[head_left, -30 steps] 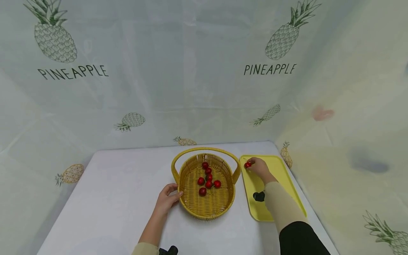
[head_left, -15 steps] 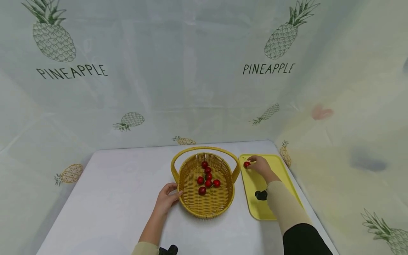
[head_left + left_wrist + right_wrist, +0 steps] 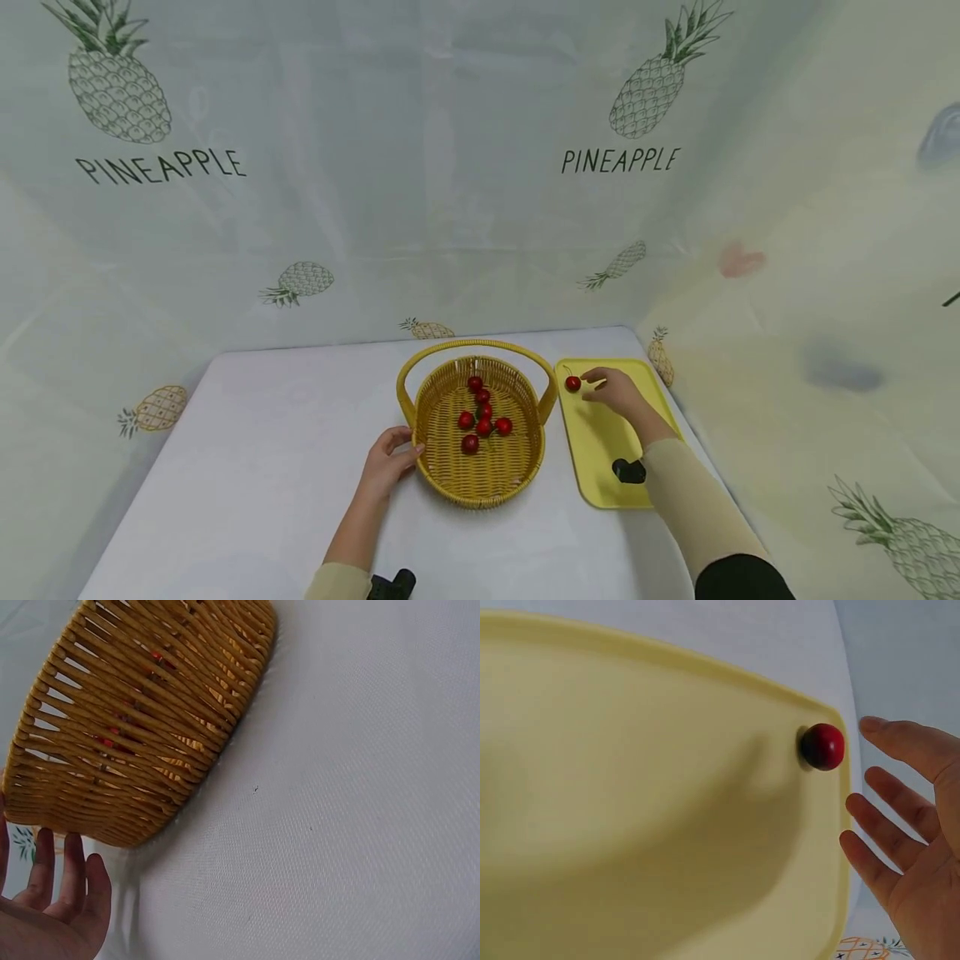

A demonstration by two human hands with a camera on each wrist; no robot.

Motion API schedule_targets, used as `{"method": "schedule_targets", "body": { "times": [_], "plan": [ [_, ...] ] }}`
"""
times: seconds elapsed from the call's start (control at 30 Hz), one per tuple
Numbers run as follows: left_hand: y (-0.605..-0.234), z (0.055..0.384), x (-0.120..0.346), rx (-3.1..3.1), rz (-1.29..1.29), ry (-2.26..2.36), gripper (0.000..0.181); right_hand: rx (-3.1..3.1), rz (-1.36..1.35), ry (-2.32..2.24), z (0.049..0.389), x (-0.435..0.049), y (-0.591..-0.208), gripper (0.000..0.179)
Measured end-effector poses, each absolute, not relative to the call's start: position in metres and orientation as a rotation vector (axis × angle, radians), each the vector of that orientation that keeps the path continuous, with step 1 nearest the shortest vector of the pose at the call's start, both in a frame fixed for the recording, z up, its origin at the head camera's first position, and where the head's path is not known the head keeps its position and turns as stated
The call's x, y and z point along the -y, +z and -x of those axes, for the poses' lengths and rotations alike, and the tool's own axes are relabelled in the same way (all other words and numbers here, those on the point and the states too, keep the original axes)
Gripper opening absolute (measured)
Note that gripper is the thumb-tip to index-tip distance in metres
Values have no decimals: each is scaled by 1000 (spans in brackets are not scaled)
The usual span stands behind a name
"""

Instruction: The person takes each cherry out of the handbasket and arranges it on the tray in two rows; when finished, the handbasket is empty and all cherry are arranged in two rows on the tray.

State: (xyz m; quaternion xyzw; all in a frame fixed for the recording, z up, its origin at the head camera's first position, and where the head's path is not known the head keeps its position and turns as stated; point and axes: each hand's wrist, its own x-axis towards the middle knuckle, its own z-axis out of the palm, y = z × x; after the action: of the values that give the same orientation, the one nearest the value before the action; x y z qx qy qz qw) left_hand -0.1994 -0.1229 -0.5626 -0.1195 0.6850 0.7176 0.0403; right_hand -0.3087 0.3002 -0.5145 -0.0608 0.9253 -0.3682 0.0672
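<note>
A round woven basket (image 3: 480,492) with an arched handle stands mid-table, several red cherries (image 3: 470,444) on its floor. My left hand (image 3: 387,460) holds the basket's left side, thumb at the rim and fingers against the outer weave (image 3: 135,712). On the yellow tray (image 3: 600,467) to the right, one cherry (image 3: 573,383) lies by the far left corner, its thin stem pointing up. Just right of this cherry, my right hand (image 3: 617,393) hovers with thumb and fingers spread apart. In the right wrist view a gap shows between the fingertips and the cherry (image 3: 825,747).
A white table (image 3: 285,467) carries the basket and tray, which sit close side by side. Behind and to the right hangs a pale curtain (image 3: 450,183) printed with pineapples. The basket's handle (image 3: 474,342) arches over its far side.
The right thumb and fingers have let go of the cherry on the tray and drawn back to the right. The left hand still holds the basket. The head view has shifted slightly.
</note>
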Motion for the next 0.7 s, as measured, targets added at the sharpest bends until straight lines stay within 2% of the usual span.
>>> {"method": "schedule_targets", "body": {
  "times": [0.43,0.7],
  "plan": [
    [-563,200,125,-2096,365,2203,35,-2747,298,-1205,278,-295,-501,40],
    [-562,201,123,-2085,358,2198,36,-2709,361,-1239,258,-286,-492,34]
  ]
}}
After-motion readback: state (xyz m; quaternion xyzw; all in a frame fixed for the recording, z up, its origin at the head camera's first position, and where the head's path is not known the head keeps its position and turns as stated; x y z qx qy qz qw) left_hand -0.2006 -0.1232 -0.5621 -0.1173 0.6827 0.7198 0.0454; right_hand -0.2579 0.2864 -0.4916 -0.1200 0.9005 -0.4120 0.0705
